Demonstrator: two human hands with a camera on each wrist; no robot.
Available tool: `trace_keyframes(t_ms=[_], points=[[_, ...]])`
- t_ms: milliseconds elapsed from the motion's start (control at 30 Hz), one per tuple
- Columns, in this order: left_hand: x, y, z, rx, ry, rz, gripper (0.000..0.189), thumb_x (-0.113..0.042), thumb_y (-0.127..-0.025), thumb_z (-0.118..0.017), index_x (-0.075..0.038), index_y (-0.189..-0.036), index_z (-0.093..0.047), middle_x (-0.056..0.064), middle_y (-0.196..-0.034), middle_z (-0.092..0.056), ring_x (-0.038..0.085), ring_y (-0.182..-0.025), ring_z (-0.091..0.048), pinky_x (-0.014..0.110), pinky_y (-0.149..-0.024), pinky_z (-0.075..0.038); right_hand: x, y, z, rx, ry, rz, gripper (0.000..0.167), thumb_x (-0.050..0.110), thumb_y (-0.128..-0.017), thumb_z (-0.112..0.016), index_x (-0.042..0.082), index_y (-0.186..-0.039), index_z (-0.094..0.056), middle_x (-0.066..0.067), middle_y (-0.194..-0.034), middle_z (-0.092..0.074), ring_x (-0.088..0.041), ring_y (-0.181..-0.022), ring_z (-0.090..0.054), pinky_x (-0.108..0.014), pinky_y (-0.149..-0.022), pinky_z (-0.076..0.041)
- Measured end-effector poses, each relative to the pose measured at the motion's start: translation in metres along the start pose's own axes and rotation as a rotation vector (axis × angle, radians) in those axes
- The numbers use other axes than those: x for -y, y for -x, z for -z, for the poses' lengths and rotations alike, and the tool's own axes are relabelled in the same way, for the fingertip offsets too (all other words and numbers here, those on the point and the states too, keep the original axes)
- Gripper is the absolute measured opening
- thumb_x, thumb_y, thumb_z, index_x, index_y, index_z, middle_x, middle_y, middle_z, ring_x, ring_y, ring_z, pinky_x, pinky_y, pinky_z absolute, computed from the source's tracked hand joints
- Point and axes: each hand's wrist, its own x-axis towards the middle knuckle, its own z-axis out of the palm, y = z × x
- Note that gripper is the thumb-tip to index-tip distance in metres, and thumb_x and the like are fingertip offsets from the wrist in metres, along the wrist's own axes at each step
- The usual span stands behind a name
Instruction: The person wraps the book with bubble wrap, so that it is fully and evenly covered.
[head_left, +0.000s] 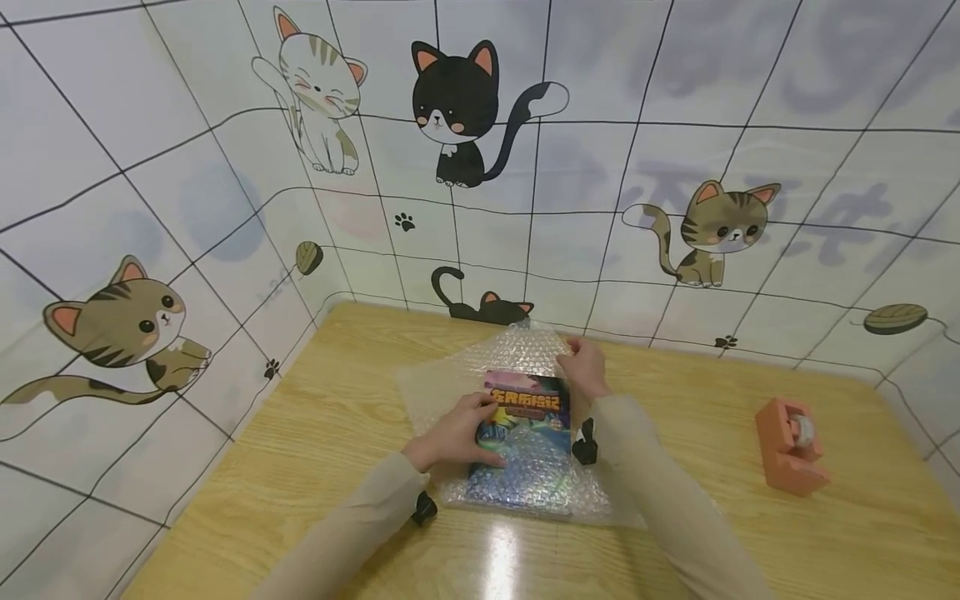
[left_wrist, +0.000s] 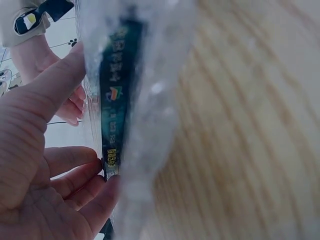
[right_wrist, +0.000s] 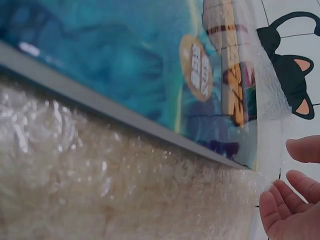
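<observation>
A book [head_left: 527, 408] with a colourful cover lies on a sheet of bubble wrap [head_left: 517, 350]. The wrap folds over its lower part, while the upper cover shows bare. My left hand [head_left: 457, 433] rests along the book's left side, thumb on the wrapped lower cover and fingers near the title. In the left wrist view those fingers touch the edge of the dark spine [left_wrist: 115, 95]. Beyond the book's upper right corner, my right hand [head_left: 587, 367] is at the wrap's far edge. Its thumb and bent fingers [right_wrist: 287, 200] stand apart in the right wrist view, with a gap between them.
An orange tape dispenser [head_left: 791, 446] with a roll in it stands on the right of the wooden table [head_left: 337, 375]. A cloth [head_left: 585, 167] printed with cats and a grid rises behind the table and along its left side.
</observation>
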Motion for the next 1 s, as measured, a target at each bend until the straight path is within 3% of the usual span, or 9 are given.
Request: trace_keyframes(t_ms=[200,333,567,1000], points=[[0.001,-0.002,-0.001,0.001,-0.011,0.007,0.094,-0.044,-0.070,-0.080,0.008,-0.137,-0.039,0.017,-0.140,-0.037,0.030,-0.129,-0.033,0.041,-0.103,-0.037,-0.001,-0.002,0.000,-0.010,0.043,0.032,0.041,0.001,-0.085,-0.055,-0.013,-0.123,-0.051,-0.026,-0.107,-0.058,-0.035,-0.097,-0.055,-0.044,-0.083,-0.046],[0.000,-0.002,-0.001,0.000,0.000,0.009,0.094,-0.044,-0.070,-0.080,0.008,-0.137,-0.039,0.018,-0.140,-0.037,0.030,-0.130,-0.033,0.041,-0.104,-0.036,-0.001,-0.001,-0.001,-0.020,0.063,0.074,0.030,0.002,-0.086,-0.056,-0.010,-0.114,-0.058,-0.022,-0.098,-0.060,-0.033,-0.090,-0.056,-0.042,-0.076,-0.047],[-0.001,-0.002,-0.001,0.010,-0.011,0.014,0.095,-0.044,-0.070,-0.080,0.008,-0.138,-0.038,0.017,-0.141,-0.036,0.030,-0.130,-0.033,0.041,-0.103,-0.036,0.002,0.004,0.001,-0.028,0.071,0.145,0.012,0.005,-0.088,-0.059,-0.004,-0.095,-0.064,-0.018,-0.093,-0.064,-0.030,-0.086,-0.058,-0.041,-0.076,-0.047],[-0.002,0.001,-0.003,0.001,-0.002,0.031,0.094,-0.042,-0.071,-0.080,0.009,-0.137,-0.038,0.017,-0.141,-0.036,0.030,-0.130,-0.033,0.040,-0.104,-0.036,-0.001,0.022,0.010,0.044,0.108,0.236,0.005,0.004,-0.086,-0.063,-0.001,-0.087,-0.065,-0.013,-0.083,-0.065,-0.025,-0.077,-0.058,-0.037,-0.069,-0.047]])
